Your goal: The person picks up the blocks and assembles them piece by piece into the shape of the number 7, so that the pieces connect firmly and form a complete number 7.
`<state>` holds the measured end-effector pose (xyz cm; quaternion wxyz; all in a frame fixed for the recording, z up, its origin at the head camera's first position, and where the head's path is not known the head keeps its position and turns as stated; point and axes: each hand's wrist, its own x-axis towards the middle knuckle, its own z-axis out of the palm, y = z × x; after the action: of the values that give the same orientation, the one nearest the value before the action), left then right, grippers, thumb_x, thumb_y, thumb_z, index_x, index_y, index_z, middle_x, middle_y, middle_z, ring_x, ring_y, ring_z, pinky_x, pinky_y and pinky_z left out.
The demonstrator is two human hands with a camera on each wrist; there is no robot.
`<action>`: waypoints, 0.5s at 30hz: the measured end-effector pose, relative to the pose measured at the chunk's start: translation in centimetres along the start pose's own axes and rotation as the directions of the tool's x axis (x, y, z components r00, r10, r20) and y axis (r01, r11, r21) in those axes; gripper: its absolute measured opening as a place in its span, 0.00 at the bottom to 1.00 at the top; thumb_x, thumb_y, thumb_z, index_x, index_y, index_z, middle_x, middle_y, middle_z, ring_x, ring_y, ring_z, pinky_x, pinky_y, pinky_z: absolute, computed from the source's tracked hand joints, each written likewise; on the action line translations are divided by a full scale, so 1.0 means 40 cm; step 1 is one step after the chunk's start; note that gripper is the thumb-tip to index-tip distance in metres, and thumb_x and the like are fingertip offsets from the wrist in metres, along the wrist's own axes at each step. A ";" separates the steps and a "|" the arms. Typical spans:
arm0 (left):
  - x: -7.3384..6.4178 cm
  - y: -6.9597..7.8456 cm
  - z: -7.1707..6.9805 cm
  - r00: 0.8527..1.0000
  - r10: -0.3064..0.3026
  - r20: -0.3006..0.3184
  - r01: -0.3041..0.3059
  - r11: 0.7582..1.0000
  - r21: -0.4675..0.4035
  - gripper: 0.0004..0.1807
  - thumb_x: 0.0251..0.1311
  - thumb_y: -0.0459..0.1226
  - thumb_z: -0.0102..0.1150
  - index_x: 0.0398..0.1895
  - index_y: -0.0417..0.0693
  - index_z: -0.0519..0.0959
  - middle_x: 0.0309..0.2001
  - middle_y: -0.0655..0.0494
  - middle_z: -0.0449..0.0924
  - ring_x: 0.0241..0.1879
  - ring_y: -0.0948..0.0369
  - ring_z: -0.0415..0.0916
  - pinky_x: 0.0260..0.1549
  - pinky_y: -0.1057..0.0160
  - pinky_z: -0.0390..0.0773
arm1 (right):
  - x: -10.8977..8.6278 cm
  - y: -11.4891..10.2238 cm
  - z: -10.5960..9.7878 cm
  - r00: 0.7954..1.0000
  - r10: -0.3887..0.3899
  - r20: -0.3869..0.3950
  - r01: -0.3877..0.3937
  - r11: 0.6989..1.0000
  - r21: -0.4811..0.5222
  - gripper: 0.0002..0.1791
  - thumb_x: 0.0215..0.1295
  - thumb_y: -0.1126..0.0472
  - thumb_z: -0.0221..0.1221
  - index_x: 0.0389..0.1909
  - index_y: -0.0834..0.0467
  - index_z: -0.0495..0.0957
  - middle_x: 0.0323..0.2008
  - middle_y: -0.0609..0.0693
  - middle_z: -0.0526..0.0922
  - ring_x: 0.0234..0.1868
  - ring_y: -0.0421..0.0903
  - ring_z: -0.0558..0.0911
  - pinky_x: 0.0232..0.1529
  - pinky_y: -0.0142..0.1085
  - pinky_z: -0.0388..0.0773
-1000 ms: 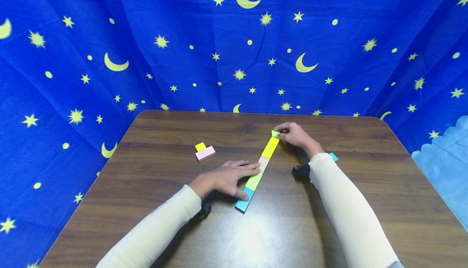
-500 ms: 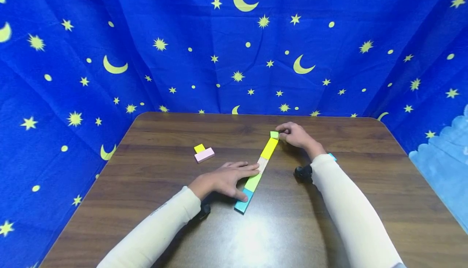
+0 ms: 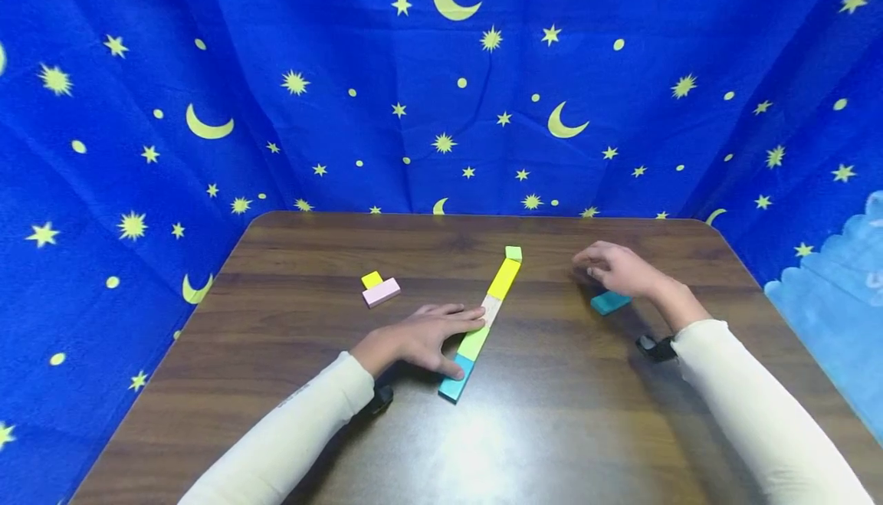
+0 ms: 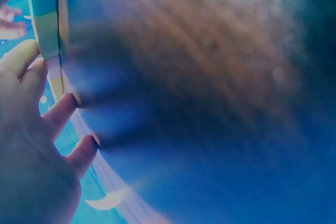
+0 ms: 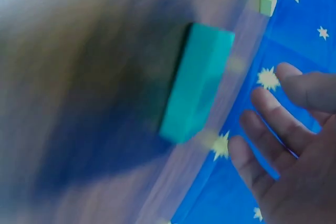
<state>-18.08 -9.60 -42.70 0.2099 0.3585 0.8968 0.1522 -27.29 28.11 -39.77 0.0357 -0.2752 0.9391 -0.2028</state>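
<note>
My left hand (image 3: 431, 339) rests with spread fingers along a slanting row of blocks, its thumb on the teal block (image 3: 453, 385) at the near end. Beyond that lie a light green block (image 3: 474, 342), a pale wood-coloured block (image 3: 491, 309) partly under the fingertips, and a yellow block (image 3: 504, 280). A small light green block (image 3: 513, 254) sits at the far end, turned slightly against the row. My right hand (image 3: 621, 269) hovers with loosely bent fingers and nothing in them, close to a separate teal block (image 5: 197, 85) on the table.
A pink block (image 3: 382, 293) and a small yellow block (image 3: 372, 280) lie together left of the row. The brown table (image 3: 331, 241) backs onto a blue curtain (image 3: 386, 53) with moons and stars.
My right hand has left the small light green block, which turned a little at the row's end, and has moved right to the separate teal block. The left hand stays in place.
</note>
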 end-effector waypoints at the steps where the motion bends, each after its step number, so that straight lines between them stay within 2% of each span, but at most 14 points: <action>1: -0.002 0.000 0.000 1.000 0.000 -0.002 0.000 1.000 -0.005 0.46 0.58 0.57 0.64 0.78 0.64 0.55 0.81 0.69 0.44 0.81 0.51 0.42 0.76 0.42 0.47 | -0.018 0.004 -0.001 1.000 -0.016 0.000 0.016 1.000 -0.008 0.17 0.66 0.73 0.54 0.54 0.64 0.80 0.52 0.63 0.82 0.55 0.63 0.79 0.56 0.59 0.75; 7: -0.004 -0.005 0.002 1.000 -0.003 -0.010 0.003 1.000 -0.011 0.46 0.58 0.56 0.64 0.78 0.63 0.56 0.81 0.69 0.44 0.81 0.50 0.42 0.76 0.41 0.47 | -0.104 0.022 0.010 0.996 -0.088 0.014 0.089 0.994 -0.071 0.21 0.54 0.75 0.61 0.49 0.56 0.84 0.50 0.58 0.83 0.53 0.61 0.80 0.52 0.57 0.77; 11: -0.001 -0.006 0.004 1.000 -0.009 -0.007 0.009 1.000 -0.006 0.46 0.58 0.56 0.64 0.78 0.63 0.55 0.81 0.69 0.44 0.81 0.51 0.42 0.76 0.42 0.46 | -0.121 0.034 0.030 0.991 -0.135 -0.018 0.131 0.982 -0.134 0.20 0.49 0.75 0.66 0.42 0.53 0.86 0.46 0.54 0.85 0.49 0.58 0.82 0.49 0.55 0.78; 15: 0.004 -0.001 0.005 1.000 -0.008 -0.002 0.008 1.000 0.002 0.46 0.58 0.57 0.64 0.78 0.65 0.55 0.81 0.70 0.43 0.81 0.52 0.42 0.76 0.42 0.46 | -0.127 0.041 0.037 0.989 -0.139 -0.053 0.130 0.980 -0.153 0.20 0.48 0.76 0.66 0.40 0.53 0.86 0.43 0.52 0.85 0.46 0.56 0.83 0.47 0.54 0.79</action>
<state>-18.11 -9.50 -42.95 0.2093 0.3550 0.8986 0.1510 -23.56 31.53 -42.02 -0.0285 -0.3336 0.9315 -0.1424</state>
